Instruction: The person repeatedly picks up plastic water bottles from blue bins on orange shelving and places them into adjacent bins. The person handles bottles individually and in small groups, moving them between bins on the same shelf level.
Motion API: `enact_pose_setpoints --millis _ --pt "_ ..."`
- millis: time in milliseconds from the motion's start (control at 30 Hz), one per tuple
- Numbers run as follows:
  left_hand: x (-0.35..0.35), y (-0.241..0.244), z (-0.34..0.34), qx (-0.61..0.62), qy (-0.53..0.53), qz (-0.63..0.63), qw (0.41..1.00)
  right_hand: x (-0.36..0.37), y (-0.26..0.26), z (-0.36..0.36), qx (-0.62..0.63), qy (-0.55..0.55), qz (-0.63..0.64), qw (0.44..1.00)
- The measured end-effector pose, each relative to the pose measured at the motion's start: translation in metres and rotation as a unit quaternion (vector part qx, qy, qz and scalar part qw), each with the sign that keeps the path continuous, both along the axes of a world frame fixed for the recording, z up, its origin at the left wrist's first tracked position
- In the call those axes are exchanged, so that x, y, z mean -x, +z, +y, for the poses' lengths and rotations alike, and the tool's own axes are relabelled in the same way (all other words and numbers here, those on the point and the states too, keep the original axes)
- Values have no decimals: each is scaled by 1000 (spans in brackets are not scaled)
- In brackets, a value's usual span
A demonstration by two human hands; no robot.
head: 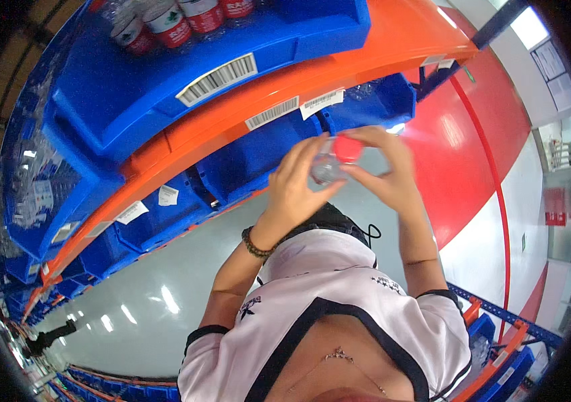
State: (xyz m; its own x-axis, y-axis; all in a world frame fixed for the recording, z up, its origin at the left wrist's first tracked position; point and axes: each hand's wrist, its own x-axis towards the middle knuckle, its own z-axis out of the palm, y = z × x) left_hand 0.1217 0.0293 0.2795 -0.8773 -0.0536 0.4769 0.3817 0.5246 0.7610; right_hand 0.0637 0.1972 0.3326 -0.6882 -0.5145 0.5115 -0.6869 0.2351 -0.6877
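A clear plastic bottle (326, 170) with a red cap (348, 149) is held up before my chest, its cap end towards the camera. My left hand (293, 173) wraps around the bottle's body, with a beaded bracelet on that wrist. My right hand (383, 168) has its thumb and fingers on the red cap. The lower part of the bottle is hidden behind the cap and fingers, and the picture is slightly blurred there. Beyond the hands, a blue plastic bin (265, 151) sits on the lower shelf level.
An orange shelf beam (180, 145) with barcode labels runs close in front. Above it, a large blue bin (129, 108) holds several red-labelled bottles (170, 25); clear bottles (39, 193) fill a bin at the left. Another rack (504, 346) stands at lower right, and a dark figure (52, 339) is far left.
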Motion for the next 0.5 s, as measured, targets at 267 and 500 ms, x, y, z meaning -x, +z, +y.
enact_pose_setpoints --millis 267,500 --pt "70 -192 -45 -61 111 -111 986 14 -169 -38 68 -90 -164 980" --pt "137 -276 -46 -25 98 -200 975 -1 -252 3 150 -205 -373 892"
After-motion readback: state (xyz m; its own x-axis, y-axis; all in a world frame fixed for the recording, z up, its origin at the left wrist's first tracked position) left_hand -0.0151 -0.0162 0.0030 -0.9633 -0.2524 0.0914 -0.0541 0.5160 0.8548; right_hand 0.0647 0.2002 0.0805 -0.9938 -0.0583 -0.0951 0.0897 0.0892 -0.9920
